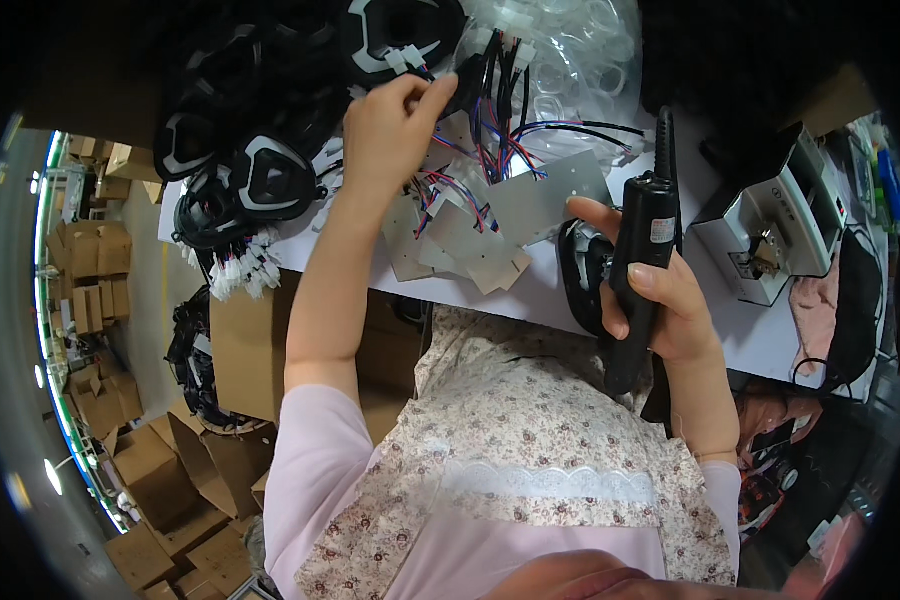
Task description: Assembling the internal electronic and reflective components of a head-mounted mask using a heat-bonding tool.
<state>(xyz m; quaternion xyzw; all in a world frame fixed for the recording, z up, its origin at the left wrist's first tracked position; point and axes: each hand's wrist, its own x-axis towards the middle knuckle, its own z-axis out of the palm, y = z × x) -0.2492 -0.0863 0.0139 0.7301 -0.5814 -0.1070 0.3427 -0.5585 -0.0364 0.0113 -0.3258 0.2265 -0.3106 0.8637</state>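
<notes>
Black stick-shaped tool [642, 238] w/ a small white label is in the R hand [682, 310], fingers wrapped round it, by the near edge of the white table [755, 340]. L hand [392, 130] is bent, thumb & finger close tog., nr small white plugs [406, 58]; can't tell if it grips any. Btwn the hands, flat silver metal plates [567, 190] lie w/ thin red, blue & black wires [492, 140].

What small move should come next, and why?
Probably bring the left hand down to steady the black shell: the right hand grips the black tool beside it in view, while the left is up by the wires. Whether its fingers pinch anything is unclear.
</notes>
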